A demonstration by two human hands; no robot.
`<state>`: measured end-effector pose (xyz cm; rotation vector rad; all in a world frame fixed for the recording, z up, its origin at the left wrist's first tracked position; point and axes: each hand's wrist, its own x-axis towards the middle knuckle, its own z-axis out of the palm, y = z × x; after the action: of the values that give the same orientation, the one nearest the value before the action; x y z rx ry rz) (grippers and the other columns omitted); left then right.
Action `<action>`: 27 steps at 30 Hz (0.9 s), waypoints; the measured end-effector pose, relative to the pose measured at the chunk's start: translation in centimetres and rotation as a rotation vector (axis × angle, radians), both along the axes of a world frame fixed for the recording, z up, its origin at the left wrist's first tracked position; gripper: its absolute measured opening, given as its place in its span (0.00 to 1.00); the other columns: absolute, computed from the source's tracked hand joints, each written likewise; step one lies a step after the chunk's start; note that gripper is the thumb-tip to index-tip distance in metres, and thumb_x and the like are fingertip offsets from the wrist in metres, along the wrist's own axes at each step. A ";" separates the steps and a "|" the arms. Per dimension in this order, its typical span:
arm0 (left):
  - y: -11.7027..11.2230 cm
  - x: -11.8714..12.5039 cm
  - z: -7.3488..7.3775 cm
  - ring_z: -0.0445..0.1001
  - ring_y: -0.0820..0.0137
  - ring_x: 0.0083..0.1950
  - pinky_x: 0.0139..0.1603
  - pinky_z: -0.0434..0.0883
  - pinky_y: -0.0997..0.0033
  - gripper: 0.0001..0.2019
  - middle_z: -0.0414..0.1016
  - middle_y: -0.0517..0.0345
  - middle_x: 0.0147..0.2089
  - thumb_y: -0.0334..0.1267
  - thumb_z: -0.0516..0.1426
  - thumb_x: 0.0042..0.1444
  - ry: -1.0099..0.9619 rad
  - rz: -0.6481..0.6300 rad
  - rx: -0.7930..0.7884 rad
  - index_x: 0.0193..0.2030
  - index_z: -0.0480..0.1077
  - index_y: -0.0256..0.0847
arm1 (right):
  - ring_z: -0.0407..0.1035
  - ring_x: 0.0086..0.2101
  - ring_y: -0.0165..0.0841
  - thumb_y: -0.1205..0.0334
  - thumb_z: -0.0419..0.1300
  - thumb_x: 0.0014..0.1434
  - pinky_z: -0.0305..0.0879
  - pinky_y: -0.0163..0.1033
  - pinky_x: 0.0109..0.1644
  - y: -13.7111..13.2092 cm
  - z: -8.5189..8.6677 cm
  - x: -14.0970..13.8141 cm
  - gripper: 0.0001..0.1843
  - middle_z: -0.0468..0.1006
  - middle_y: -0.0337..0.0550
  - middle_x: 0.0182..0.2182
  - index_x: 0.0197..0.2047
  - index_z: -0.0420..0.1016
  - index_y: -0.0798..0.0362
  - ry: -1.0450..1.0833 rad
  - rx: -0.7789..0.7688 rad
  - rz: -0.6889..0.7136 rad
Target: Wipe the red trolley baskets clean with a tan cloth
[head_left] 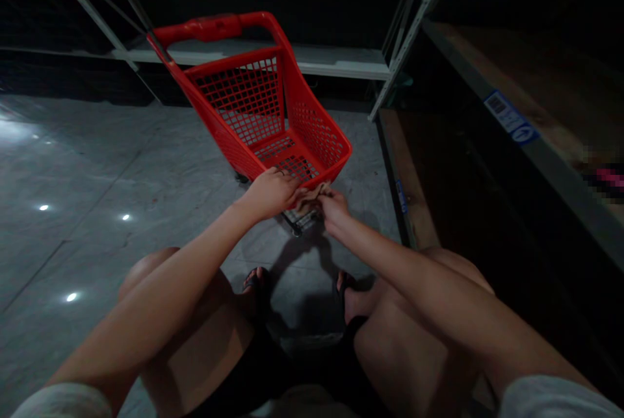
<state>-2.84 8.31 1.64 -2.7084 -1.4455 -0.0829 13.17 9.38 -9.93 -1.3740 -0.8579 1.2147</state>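
A red plastic shopping cart (253,93) stands on the grey floor in front of me, its handle at the far end. My left hand (270,192) rests closed on the cart's near rim. My right hand (334,207) is just beside it, fingers pinched. Between the two hands is a small brownish cloth (309,197), held by both against the cart's front edge. I am crouched low, both knees showing below my arms.
Metal shelving (341,60) runs across the back. A deep wooden shelf (531,99) with a barcode label (509,117) stands close on the right. Polished floor (97,197) opens to the left.
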 end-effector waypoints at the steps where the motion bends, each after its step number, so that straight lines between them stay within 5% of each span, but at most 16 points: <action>1: 0.6 -1.0 0.5 0.80 0.57 0.48 0.52 0.67 0.58 0.22 0.83 0.45 0.44 0.45 0.46 0.74 -0.011 -0.001 0.003 0.43 0.78 0.37 | 0.71 0.22 0.29 0.67 0.59 0.42 0.72 0.34 0.28 1.3 0.8 1.1 0.07 0.77 0.32 0.22 0.28 0.73 0.51 0.022 -0.008 -0.016; 5: 3.5 -6.5 2.1 0.78 0.61 0.55 0.58 0.68 0.64 0.23 0.82 0.48 0.52 0.55 0.50 0.71 -0.102 0.046 -0.052 0.53 0.78 0.41 | 0.71 0.25 0.27 0.69 0.60 0.43 0.71 0.32 0.31 6.0 4.1 5.2 0.09 0.77 0.33 0.26 0.32 0.71 0.52 0.088 0.070 -0.205; 9: 5.0 -9.5 2.6 0.79 0.62 0.55 0.54 0.70 0.68 0.21 0.82 0.50 0.53 0.56 0.57 0.66 -0.069 0.065 -0.123 0.54 0.78 0.43 | 0.72 0.31 0.27 0.69 0.60 0.44 0.73 0.34 0.38 7.3 5.1 5.5 0.12 0.78 0.34 0.32 0.35 0.71 0.52 0.067 0.141 -0.339; 15: 4.7 -8.3 2.0 0.79 0.61 0.51 0.49 0.70 0.67 0.19 0.84 0.50 0.48 0.55 0.56 0.68 -0.095 0.104 -0.039 0.49 0.80 0.45 | 0.75 0.41 0.34 0.63 0.65 0.43 0.73 0.41 0.50 2.9 3.7 1.6 0.17 0.82 0.40 0.40 0.40 0.77 0.53 0.018 0.130 -0.105; 20: 4.0 -5.6 0.8 0.79 0.59 0.47 0.47 0.70 0.64 0.21 0.83 0.46 0.41 0.57 0.57 0.67 -0.081 0.088 0.038 0.45 0.81 0.41 | 0.76 0.39 0.35 0.61 0.66 0.45 0.72 0.41 0.51 -1.6 3.6 0.4 0.15 0.83 0.40 0.37 0.39 0.79 0.53 0.000 0.101 -0.006; 23: 3.5 -3.7 0.2 0.79 0.59 0.47 0.48 0.70 0.63 0.22 0.83 0.45 0.40 0.56 0.54 0.69 -0.105 0.042 0.059 0.45 0.80 0.40 | 0.76 0.35 0.34 0.63 0.65 0.44 0.73 0.39 0.44 -1.3 4.1 1.9 0.14 0.83 0.38 0.35 0.38 0.79 0.53 0.048 0.068 -0.062; 27: 3.3 -3.9 1.1 0.79 0.60 0.52 0.53 0.69 0.62 0.23 0.84 0.48 0.48 0.54 0.49 0.73 -0.140 -0.026 0.082 0.51 0.79 0.42 | 0.74 0.30 0.31 0.67 0.64 0.43 0.71 0.36 0.36 2.8 4.8 5.9 0.11 0.81 0.35 0.30 0.35 0.77 0.54 0.087 0.043 -0.195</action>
<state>-6.78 11.66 2.78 -2.7034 -1.4074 -0.3313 19.11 12.13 -5.08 -1.3279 -0.6693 1.0916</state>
